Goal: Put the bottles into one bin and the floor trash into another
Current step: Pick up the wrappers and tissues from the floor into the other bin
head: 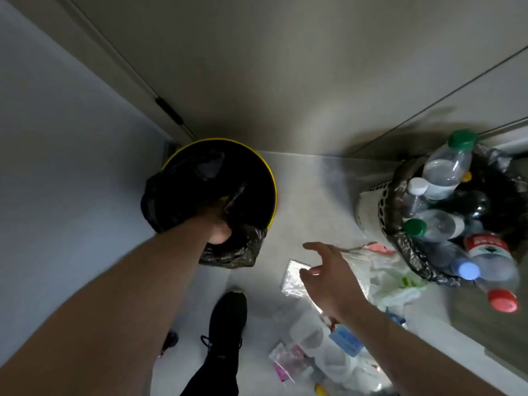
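My left hand [218,224] grips a wrapper [233,200] over the yellow-rimmed bin [273,178] (release it low); my right hand [328,274] hovers open above floor trash [294,277]; bottles [448,164] fill the other bin [383,201].

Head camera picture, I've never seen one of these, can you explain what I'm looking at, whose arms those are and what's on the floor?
This is one wide-angle view from a camera worn on a person's head, looking down. Both bare arms are theirs. The left hand reaches into the yellow-rimmed bin lined with a black bag and appears to hold a piece of trash there. The right hand hovers open above a clear wrapper on the floor. Around it lie plastic bags and other litter. The perforated bin on the right is full of bottles.
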{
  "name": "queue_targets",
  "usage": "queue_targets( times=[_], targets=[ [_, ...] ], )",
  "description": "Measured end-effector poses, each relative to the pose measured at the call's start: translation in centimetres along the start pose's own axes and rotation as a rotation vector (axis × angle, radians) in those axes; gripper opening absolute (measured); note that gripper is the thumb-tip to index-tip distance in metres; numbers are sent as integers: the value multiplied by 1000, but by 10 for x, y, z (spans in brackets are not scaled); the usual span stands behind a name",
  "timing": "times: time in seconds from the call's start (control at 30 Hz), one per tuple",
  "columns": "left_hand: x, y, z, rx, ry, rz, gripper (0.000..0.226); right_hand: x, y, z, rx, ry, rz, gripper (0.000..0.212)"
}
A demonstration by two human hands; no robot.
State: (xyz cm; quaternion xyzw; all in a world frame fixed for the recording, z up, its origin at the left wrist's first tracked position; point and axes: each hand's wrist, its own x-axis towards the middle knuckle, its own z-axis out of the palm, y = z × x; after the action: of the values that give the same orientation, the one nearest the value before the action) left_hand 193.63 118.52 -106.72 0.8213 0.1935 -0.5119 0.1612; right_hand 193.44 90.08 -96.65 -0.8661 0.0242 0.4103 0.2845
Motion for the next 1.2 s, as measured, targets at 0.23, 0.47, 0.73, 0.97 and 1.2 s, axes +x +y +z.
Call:
queue_targets(
  times=[0.23,0.47,0.73,0.97,1.2],
  targets=[
    [-62,-10,-20,-166,264,-59,52,-46,57,-15,-39,-104,88,47],
    [-132,14,-9,-290,270,-40,46,-94,84,-48,24,-78,135,39],
    [-219,79,88,-293,337,171,36,-148,105,-74,54,-122,224,41],
    [-265,122,203,-211,121,16,41,-202,225,-117,-89,-145,283,42],
    [-270,206,290,-403,114,-66,37,-208,307,-143,-135,-171,330,54]
  ],
)
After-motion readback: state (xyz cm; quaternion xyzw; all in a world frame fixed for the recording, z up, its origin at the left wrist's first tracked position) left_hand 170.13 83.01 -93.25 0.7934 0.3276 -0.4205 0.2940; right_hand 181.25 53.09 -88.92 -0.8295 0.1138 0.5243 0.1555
